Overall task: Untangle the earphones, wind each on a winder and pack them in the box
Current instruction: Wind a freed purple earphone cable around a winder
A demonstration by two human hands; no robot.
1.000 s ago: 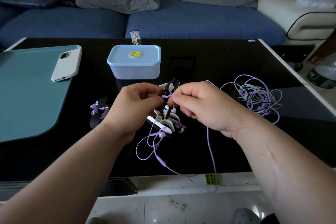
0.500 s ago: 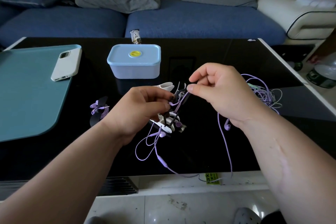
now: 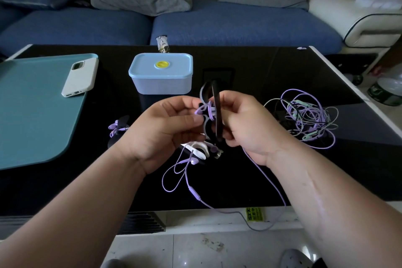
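Since half a second ago the right hand (image 3: 245, 124) has been brought back from its raised place on the right and is set close against the left hand (image 3: 165, 128), and the black winder (image 3: 217, 115) has been lifted higher between them. It is held upright above the desk (image 3: 272, 67), edge-on to the camera, pinched between the thumb and fingers of the left hand, while the fingers of the right hand are curled round its other side. A purple earphone (image 3: 209, 111) is wound in a few turns about the winder's middle. Its cord is seen running out from beneath the right palm, down over the near edge of the desk and back up to two loops laid below the hands. White winders (image 3: 196, 148) are left on the desk just under the hands. A wound earphone (image 3: 118, 128) is laid to the left, and a tangle of purple and green earphones (image 3: 309, 119) is heaped to the right. Farther back the blue box (image 3: 161, 80) is kept with its lid on. A white phone (image 3: 80, 77) is rested on a teal mat (image 3: 32, 115) at the left, and a blue sofa (image 3: 239, 26) is seen beyond.
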